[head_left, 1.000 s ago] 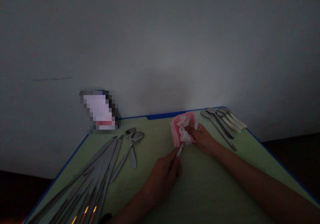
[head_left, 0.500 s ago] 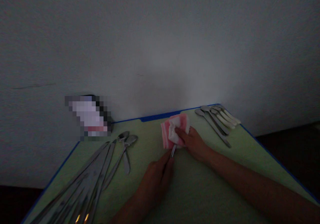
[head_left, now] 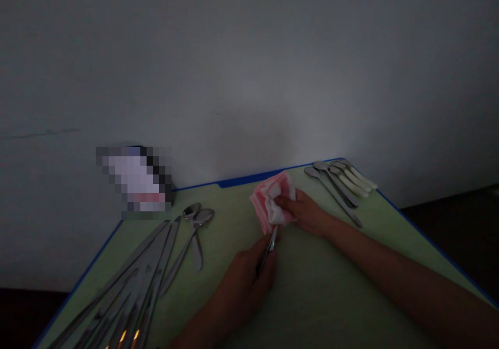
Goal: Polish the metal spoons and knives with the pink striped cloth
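My left hand (head_left: pixel 249 273) is closed round the handle of a metal piece of cutlery (head_left: pixel 273 238). Its far end disappears into a pink and white striped cloth (head_left: pixel 260 203), so I cannot tell its kind. Pinching the folded cloth about that end is my right hand (head_left: pixel 302 211), thumb on top. Two crossed metal spoons (head_left: pixel 205 216) lie to the left of my hands. Beyond my right hand, near the table's far right corner, rests a group of spoons (head_left: pixel 331 193) beside several pieces with cream handles (head_left: pixel 353 183).
Several table knives (head_left: pixel 148 271) are fanned out at the table's left front. A blurred-out phone-like object (head_left: pixel 134 180) leans against the grey wall (head_left: pixel 249 68) at the back left. The green table (head_left: pixel 331 292) has a blue edge and touches the wall.
The cloth has turned and bunched slightly in my right hand. More of the metal handle shows between the hands. The view has shifted a little; the lying cutlery stays put.
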A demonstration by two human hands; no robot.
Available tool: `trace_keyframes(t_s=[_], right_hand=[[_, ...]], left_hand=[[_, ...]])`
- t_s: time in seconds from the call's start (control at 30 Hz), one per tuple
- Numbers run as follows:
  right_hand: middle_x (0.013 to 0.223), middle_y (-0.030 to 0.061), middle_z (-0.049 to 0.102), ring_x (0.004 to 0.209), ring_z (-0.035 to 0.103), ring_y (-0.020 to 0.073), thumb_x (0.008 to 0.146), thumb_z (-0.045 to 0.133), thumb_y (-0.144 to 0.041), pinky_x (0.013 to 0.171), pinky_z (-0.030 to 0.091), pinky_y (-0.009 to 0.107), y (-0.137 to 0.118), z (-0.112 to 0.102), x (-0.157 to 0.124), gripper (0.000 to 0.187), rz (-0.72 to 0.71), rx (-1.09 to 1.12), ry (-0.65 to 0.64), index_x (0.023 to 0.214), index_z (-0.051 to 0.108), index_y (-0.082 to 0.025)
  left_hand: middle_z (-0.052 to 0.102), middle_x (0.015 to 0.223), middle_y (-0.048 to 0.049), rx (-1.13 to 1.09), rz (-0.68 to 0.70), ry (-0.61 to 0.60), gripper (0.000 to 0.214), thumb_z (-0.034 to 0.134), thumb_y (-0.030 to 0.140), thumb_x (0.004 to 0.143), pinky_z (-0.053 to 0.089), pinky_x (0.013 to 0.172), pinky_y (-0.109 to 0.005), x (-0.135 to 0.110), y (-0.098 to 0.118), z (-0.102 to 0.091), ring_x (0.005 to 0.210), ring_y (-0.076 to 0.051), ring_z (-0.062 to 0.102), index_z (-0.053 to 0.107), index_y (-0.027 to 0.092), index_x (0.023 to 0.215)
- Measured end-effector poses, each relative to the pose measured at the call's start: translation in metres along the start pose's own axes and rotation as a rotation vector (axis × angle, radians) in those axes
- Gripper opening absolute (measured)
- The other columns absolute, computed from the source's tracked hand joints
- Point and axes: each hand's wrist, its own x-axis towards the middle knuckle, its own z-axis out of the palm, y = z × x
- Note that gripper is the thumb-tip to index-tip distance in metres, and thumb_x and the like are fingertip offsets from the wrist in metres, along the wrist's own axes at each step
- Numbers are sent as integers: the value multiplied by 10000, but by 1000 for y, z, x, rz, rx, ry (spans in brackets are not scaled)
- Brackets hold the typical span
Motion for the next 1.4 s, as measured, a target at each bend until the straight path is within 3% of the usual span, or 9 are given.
trace_keyframes(t_s=[0.17, 0.37, 0.53, 0.77, 1.0, 1.1, 1.2, 1.3, 1.4], right_hand=[[721, 6, 651, 635, 588, 118, 672, 679, -331, 622, 470, 248, -4, 2, 7, 236, 34, 259, 214, 806, 599, -154], [723, -7, 650, 618, 587, 112, 665, 687, -357, 629, 480, 257, -3, 2, 8, 250, 56, 275, 249, 802, 602, -166], [778, 6, 659, 655, 593, 114, 689, 666, -379, 652, 477, 254, 0, 1, 8, 276, 36, 280, 230, 861, 609, -171], [751, 33, 665, 646, 592, 136, 692, 638, -451, 576, 459, 236, -3, 4, 7, 353, 25, 238, 223, 897, 612, -165], [695, 13, 655, 595, 568, 121, 652, 683, -424, 567, 447, 232, -4, 6, 4, 327, 108, 205, 169, 832, 620, -158], [662, -3, 637, 554, 540, 111, 723, 602, -460, 542, 434, 222, -6, 4, 9, 316, 76, 328, 200, 856, 605, -174], [602, -31, 587, 508, 492, 97, 804, 477, -484, 531, 422, 211, -9, 2, 13, 301, 10, 417, 138, 795, 585, -204], [537, -47, 511, 472, 432, 82, 836, 395, -501, 511, 402, 195, -13, 3, 13, 385, -48, 406, 119, 621, 507, -202], [545, -50, 517, 482, 444, 87, 836, 402, -486, 516, 406, 202, -14, 4, 12, 364, -44, 381, 148, 629, 507, -206]], left_hand=[[569, 673, 25, -102, 8, -19, 430, 321, 320, 917, 418, 588, -213, -1, 3, -4, 594, -123, 540, 331, 194, 1327], [600, 743, 8, -101, 70, -185, 463, 400, 361, 887, 414, 600, -219, -8, 6, -11, 658, -133, 546, 347, 199, 1317], [629, 817, -11, -233, 70, -243, 446, 433, 359, 872, 412, 573, -208, -5, 0, -7, 684, -135, 564, 382, 190, 1282], [658, 801, -2, -326, -64, -136, 291, 398, 303, 892, 432, 539, -199, 5, -5, -1, 632, -113, 573, 451, 199, 1159], [663, 840, -1, -312, -55, -67, 301, 429, 291, 875, 463, 597, -225, 4, -1, 1, 617, -105, 580, 439, 216, 1167], [654, 856, -9, -329, -68, -56, 354, 413, 302, 884, 468, 579, -232, 4, 0, 1, 611, -110, 580, 370, 219, 1225], [641, 862, -13, -346, -49, -53, 388, 409, 293, 892, 465, 588, -236, 4, -1, 2, 617, -108, 582, 314, 216, 1259], [627, 862, -9, -361, -26, -50, 383, 402, 278, 901, 460, 602, -235, 3, -2, 3, 616, -99, 573, 298, 227, 1266], [618, 868, -14, -363, -10, -69, 331, 400, 275, 905, 459, 623, -236, 1, -2, 1, 646, -101, 566, 348, 227, 1228]])
